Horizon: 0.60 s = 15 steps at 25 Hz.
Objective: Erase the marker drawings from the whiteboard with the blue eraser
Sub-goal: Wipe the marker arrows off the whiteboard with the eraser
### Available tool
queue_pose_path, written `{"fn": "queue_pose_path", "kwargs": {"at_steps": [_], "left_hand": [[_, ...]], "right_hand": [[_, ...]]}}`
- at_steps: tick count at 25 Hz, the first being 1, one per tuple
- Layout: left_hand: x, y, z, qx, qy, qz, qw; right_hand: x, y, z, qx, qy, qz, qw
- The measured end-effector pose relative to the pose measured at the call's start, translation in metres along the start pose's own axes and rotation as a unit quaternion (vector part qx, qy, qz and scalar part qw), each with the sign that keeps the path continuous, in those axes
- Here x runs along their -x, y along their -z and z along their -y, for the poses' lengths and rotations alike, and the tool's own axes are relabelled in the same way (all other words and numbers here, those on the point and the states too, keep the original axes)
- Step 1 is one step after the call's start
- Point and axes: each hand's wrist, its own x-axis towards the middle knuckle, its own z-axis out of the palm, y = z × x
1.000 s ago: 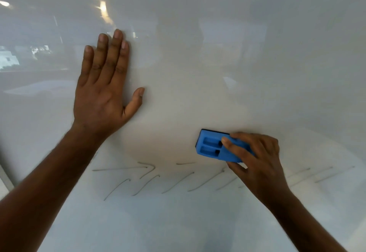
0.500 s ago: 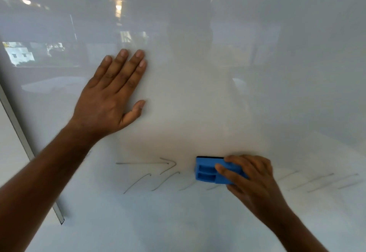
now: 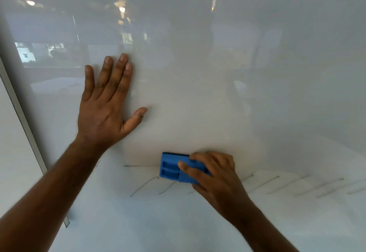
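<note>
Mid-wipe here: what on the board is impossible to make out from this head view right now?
- Marks beneath the blue eraser and right hand: covered by them.
- Faint strokes at right: smeared, and cut by the frame edge.
- Whiteboard top: reflections could mask faint residue.
- Eraser's felt face: against the board.

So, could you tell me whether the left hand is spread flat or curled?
Spread flat: the left hand rests on the whiteboard, fingers straight.

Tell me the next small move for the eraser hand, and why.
Probably slide the blue plastic eraser, gripped by the right hand, leftward: thin dark marker strokes remain just left of it on the glossy whiteboard.
</note>
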Motion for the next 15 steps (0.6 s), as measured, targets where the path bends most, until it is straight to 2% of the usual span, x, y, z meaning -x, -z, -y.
{"fn": "queue_pose_path", "kwargs": {"at_steps": [4,8,12,15], "left_hand": [[0.008,-0.002,0.0,-0.003,0.04,-0.011,0.999],[0.007,-0.002,-0.001,-0.01,0.038,-0.018,0.999],[0.008,-0.001,0.0,-0.011,0.04,-0.018,0.999],[0.01,0.0,0.002,-0.009,0.033,-0.012,0.999]], "right_hand": [[0.032,0.003,-0.016,0.046,0.043,0.034,0.997],[0.013,0.017,-0.022,0.052,0.012,-0.005,0.999],[-0.026,0.004,0.004,0.011,-0.02,-0.034,0.999],[-0.031,-0.021,0.032,0.002,0.006,-0.03,1.0]]}}
